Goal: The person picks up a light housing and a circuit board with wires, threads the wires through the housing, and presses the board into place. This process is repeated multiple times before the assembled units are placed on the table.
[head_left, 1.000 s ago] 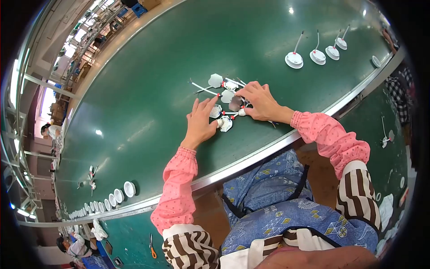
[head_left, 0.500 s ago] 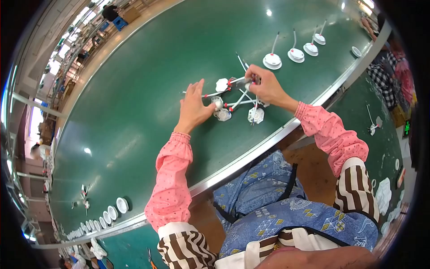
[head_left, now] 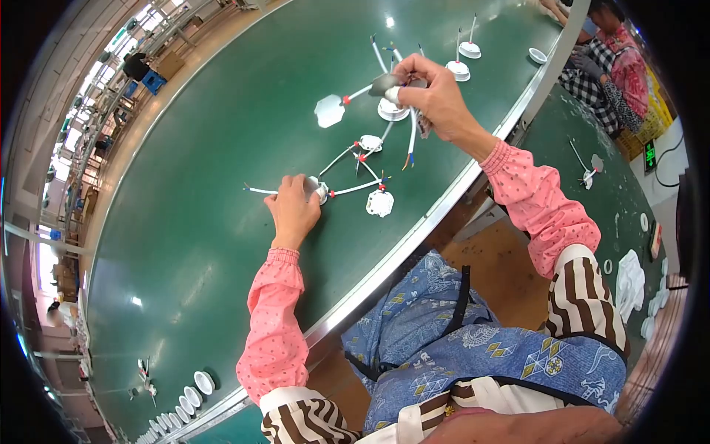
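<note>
My left hand (head_left: 293, 211) is closed around a small white lamp part (head_left: 319, 190) with a white wire running out to its left, low on the green belt (head_left: 222, 111). My right hand (head_left: 436, 96) is raised above the belt and grips a grey metal piece with white wired parts (head_left: 390, 89) hanging from it, just over a round white lamp housing (head_left: 392, 111). Between the hands lie two more loose white parts (head_left: 379, 202) with red-tipped wires. A flat white plate (head_left: 329, 111) lies further up the belt.
Round white housings with upright wires (head_left: 458, 68) stand further along the belt at the upper right. A row of white rings (head_left: 194, 388) sits at the belt's near edge, lower left. Another person (head_left: 614, 66) in a checked top sits at the upper right.
My right hand has lifted a bunch of wired parts up and away over a white housing. My left hand has closed on one part and dragged it leftward. The cluster has spread apart.
</note>
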The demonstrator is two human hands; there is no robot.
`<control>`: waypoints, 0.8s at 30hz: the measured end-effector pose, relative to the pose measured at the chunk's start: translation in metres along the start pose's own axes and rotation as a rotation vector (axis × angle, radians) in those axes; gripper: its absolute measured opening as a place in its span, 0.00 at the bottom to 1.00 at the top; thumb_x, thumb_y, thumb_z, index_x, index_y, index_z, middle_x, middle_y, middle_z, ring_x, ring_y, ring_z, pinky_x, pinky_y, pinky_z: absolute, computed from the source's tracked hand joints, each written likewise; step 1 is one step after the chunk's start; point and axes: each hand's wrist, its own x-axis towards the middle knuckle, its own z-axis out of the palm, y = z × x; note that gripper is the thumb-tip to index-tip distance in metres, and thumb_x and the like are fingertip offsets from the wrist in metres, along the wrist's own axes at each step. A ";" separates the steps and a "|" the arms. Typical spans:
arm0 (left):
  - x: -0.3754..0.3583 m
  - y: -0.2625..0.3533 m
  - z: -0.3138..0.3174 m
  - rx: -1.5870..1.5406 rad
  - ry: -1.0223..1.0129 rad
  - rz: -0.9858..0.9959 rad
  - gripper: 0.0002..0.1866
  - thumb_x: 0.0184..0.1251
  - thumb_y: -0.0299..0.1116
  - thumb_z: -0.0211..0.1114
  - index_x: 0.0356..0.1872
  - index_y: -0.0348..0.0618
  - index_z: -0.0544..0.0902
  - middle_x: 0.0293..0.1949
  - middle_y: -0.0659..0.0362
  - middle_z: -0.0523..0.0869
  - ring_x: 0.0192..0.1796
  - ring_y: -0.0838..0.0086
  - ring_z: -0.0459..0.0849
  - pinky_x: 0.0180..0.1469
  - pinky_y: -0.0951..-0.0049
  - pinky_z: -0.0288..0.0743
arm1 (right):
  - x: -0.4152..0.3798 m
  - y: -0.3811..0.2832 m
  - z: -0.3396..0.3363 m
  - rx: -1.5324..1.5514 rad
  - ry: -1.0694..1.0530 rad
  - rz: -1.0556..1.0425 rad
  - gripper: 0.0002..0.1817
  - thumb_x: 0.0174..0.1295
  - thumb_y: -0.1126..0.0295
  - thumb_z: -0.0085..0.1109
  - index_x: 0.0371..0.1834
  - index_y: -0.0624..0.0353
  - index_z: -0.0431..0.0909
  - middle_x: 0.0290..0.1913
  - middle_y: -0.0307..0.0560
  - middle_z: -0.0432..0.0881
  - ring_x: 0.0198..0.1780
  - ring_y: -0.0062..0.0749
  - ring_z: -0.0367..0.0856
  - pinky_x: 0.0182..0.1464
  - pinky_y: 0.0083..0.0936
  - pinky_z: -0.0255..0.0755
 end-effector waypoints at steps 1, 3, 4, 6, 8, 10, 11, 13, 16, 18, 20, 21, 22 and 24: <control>-0.003 0.003 0.000 0.012 0.043 -0.010 0.23 0.59 0.42 0.71 0.55 0.44 0.81 0.52 0.54 0.83 0.57 0.56 0.81 0.61 0.46 0.64 | -0.001 -0.006 -0.006 0.015 0.010 0.018 0.12 0.54 0.77 0.68 0.42 0.63 0.80 0.35 0.39 0.80 0.34 0.18 0.78 0.36 0.19 0.72; -0.006 -0.003 -0.002 -0.052 0.015 -0.064 0.22 0.58 0.40 0.72 0.51 0.43 0.81 0.50 0.52 0.83 0.54 0.55 0.82 0.57 0.48 0.69 | -0.007 -0.022 -0.025 -0.015 0.044 0.131 0.13 0.56 0.76 0.68 0.44 0.64 0.80 0.39 0.41 0.81 0.39 0.19 0.79 0.41 0.20 0.74; -0.007 -0.007 -0.003 -0.087 0.001 -0.091 0.21 0.57 0.39 0.72 0.49 0.42 0.80 0.48 0.51 0.83 0.53 0.54 0.82 0.55 0.49 0.71 | -0.015 -0.031 -0.036 -0.056 0.089 0.093 0.13 0.55 0.75 0.68 0.44 0.63 0.80 0.37 0.40 0.81 0.37 0.19 0.79 0.39 0.19 0.73; -0.013 -0.018 -0.008 -0.098 0.025 -0.101 0.18 0.55 0.37 0.72 0.44 0.40 0.80 0.42 0.47 0.86 0.45 0.48 0.85 0.48 0.53 0.78 | -0.034 -0.048 -0.059 -0.139 0.180 0.011 0.14 0.54 0.73 0.67 0.44 0.63 0.81 0.35 0.39 0.81 0.34 0.19 0.78 0.35 0.18 0.70; -0.021 -0.029 -0.017 -0.114 -0.018 -0.144 0.17 0.55 0.36 0.71 0.42 0.38 0.80 0.39 0.45 0.87 0.41 0.46 0.86 0.46 0.55 0.79 | -0.064 -0.063 -0.097 -0.285 0.194 -0.038 0.15 0.53 0.72 0.68 0.44 0.62 0.81 0.35 0.38 0.80 0.36 0.20 0.77 0.39 0.17 0.70; -0.033 -0.049 -0.020 -0.133 0.013 -0.134 0.15 0.55 0.33 0.70 0.42 0.37 0.81 0.35 0.44 0.88 0.38 0.49 0.87 0.44 0.56 0.80 | -0.100 -0.071 -0.139 -0.394 0.285 -0.035 0.14 0.53 0.74 0.67 0.43 0.62 0.81 0.36 0.37 0.79 0.38 0.19 0.75 0.41 0.17 0.70; -0.039 -0.062 -0.021 -0.185 0.003 -0.134 0.15 0.56 0.30 0.69 0.43 0.36 0.81 0.35 0.47 0.88 0.37 0.54 0.87 0.43 0.60 0.80 | -0.118 -0.074 -0.159 -0.445 0.354 -0.011 0.13 0.53 0.76 0.66 0.43 0.62 0.81 0.36 0.36 0.79 0.37 0.20 0.75 0.41 0.18 0.70; -0.050 -0.078 -0.024 -0.457 -0.024 -0.225 0.15 0.60 0.25 0.66 0.48 0.32 0.82 0.36 0.52 0.88 0.37 0.65 0.87 0.43 0.67 0.81 | -0.150 -0.068 -0.207 -0.504 0.488 0.045 0.12 0.54 0.78 0.64 0.43 0.62 0.81 0.36 0.36 0.79 0.37 0.20 0.75 0.40 0.19 0.70; -0.066 -0.083 -0.038 -0.751 -0.017 -0.285 0.19 0.64 0.19 0.62 0.56 0.28 0.80 0.44 0.55 0.88 0.43 0.74 0.87 0.45 0.74 0.81 | -0.191 -0.034 -0.281 -0.567 0.669 0.126 0.11 0.55 0.79 0.64 0.42 0.62 0.80 0.35 0.35 0.78 0.36 0.20 0.76 0.39 0.20 0.71; -0.077 -0.078 -0.041 -0.907 0.079 -0.218 0.20 0.65 0.18 0.61 0.59 0.28 0.79 0.46 0.53 0.88 0.45 0.72 0.87 0.47 0.74 0.81 | -0.211 -0.012 -0.316 -0.671 0.765 0.148 0.11 0.56 0.79 0.65 0.42 0.61 0.80 0.34 0.36 0.79 0.36 0.21 0.77 0.38 0.21 0.71; -0.086 -0.055 -0.059 -0.934 0.082 -0.267 0.19 0.66 0.16 0.58 0.59 0.30 0.78 0.49 0.52 0.87 0.47 0.70 0.88 0.45 0.73 0.83 | -0.226 0.006 -0.344 -0.759 0.772 0.274 0.11 0.57 0.76 0.68 0.43 0.60 0.80 0.35 0.39 0.82 0.38 0.22 0.80 0.40 0.24 0.74; -0.092 -0.036 -0.073 -0.932 0.069 -0.281 0.18 0.67 0.15 0.57 0.57 0.30 0.79 0.49 0.52 0.87 0.47 0.70 0.88 0.41 0.73 0.83 | -0.233 0.014 -0.350 -0.941 0.757 0.269 0.13 0.58 0.74 0.69 0.45 0.60 0.80 0.39 0.44 0.86 0.42 0.28 0.84 0.46 0.28 0.77; -0.099 -0.021 -0.081 -0.926 0.053 -0.298 0.16 0.68 0.15 0.56 0.56 0.31 0.79 0.49 0.52 0.87 0.46 0.70 0.88 0.37 0.74 0.84 | -0.239 0.017 -0.352 -1.047 0.684 0.289 0.15 0.59 0.70 0.69 0.48 0.59 0.81 0.43 0.46 0.87 0.48 0.36 0.87 0.52 0.32 0.78; -0.111 -0.015 -0.079 -0.852 0.094 -0.284 0.15 0.69 0.15 0.55 0.54 0.32 0.79 0.48 0.53 0.87 0.44 0.72 0.89 0.31 0.78 0.82 | -0.246 0.021 -0.353 -1.043 0.583 0.343 0.21 0.59 0.60 0.70 0.55 0.52 0.82 0.52 0.51 0.86 0.56 0.45 0.84 0.60 0.38 0.76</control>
